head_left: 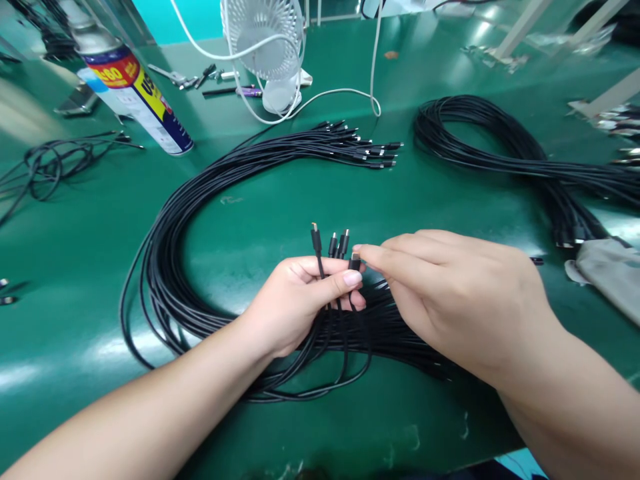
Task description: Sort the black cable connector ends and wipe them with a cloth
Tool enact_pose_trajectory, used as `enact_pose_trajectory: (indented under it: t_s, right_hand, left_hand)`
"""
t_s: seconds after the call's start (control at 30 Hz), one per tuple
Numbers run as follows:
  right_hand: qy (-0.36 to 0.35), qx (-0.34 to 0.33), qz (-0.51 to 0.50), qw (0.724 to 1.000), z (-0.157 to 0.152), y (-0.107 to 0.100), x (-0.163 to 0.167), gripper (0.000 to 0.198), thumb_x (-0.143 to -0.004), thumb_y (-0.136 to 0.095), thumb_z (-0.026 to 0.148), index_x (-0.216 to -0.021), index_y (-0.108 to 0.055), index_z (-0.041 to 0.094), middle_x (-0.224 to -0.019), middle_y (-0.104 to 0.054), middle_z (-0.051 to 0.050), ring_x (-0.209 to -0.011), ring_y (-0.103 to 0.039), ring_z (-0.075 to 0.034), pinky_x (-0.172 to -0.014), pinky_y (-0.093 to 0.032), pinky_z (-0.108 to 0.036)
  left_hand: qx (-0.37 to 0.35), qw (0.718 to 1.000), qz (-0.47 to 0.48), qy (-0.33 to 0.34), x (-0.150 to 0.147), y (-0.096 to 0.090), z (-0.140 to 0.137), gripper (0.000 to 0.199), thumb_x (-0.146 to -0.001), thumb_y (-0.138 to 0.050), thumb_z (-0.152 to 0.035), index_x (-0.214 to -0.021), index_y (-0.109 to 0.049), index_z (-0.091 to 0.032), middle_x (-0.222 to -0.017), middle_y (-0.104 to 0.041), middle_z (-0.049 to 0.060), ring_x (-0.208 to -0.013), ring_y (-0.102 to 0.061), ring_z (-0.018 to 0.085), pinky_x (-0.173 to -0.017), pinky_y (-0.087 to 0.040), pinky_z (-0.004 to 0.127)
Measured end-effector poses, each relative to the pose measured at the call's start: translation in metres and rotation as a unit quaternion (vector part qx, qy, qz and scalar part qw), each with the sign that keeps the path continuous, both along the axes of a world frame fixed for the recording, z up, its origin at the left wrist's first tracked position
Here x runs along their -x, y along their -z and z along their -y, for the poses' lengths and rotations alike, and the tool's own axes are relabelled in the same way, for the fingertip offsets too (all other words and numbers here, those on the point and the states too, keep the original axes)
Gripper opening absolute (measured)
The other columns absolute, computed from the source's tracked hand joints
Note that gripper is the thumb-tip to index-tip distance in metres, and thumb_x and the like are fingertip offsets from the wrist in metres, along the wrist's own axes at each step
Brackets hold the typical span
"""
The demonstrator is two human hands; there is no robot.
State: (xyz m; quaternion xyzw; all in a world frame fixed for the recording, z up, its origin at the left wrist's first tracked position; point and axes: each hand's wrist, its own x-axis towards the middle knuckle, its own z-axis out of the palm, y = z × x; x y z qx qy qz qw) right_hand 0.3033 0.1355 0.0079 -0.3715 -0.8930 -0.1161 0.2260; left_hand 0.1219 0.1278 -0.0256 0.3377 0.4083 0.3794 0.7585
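Note:
Several black cable ends with metal-tipped plugs [316, 239] stick up out of my left hand [310, 293], which is closed around them. Its thumb presses one plug [355, 262] against the fingers. My right hand [450, 293] comes in from the right, its fingertips at the metal tip of that same plug; the thumb is mostly hidden behind the hand. Beneath both hands runs a large curved bundle of black cables [170, 233], its far plug ends [370, 152] fanned out on the green table. A few loose cable loops hang below my left hand.
A second coiled bundle of black cables [480, 127] lies at the right, near a grey cloth-like item [610, 273]. A white fan [265, 40] with a white cord and a spray can [135, 87] stand at the back. Thin cables [55, 160] lie tangled at the left.

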Motion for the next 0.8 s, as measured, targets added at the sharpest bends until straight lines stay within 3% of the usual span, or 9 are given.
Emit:
enact_pose_trajectory:
  t_s: [0.53,0.8]
  right_hand:
    - [0.005,0.002,0.025,1.000,0.0010,-0.0016,0.0006,0.023,-0.089,-0.053,0.011,-0.098,-0.074,0.017,-0.080,-0.075,-0.003,-0.063,-0.064,-0.015,-0.053,-0.040,-0.029]
    - [0.011,0.008,0.016,1.000,0.0018,-0.0014,0.0001,0.023,-0.091,-0.052,0.015,-0.097,-0.074,0.017,-0.081,-0.075,-0.003,-0.067,-0.067,-0.016,-0.055,-0.041,-0.029]
  left_hand:
    - [-0.008,0.999,-0.030,0.017,-0.0011,-0.0031,-0.0009,0.024,-0.082,-0.069,-0.028,-0.064,-0.069,-0.012,-0.063,-0.065,0.003,-0.062,-0.056,0.011,-0.062,-0.039,0.024]
    - [-0.008,1.000,-0.013,0.013,-0.0009,-0.0021,-0.0009,0.018,-0.082,-0.070,-0.028,-0.072,-0.070,-0.013,-0.064,-0.065,0.002,-0.062,-0.058,0.011,-0.062,-0.041,0.023]
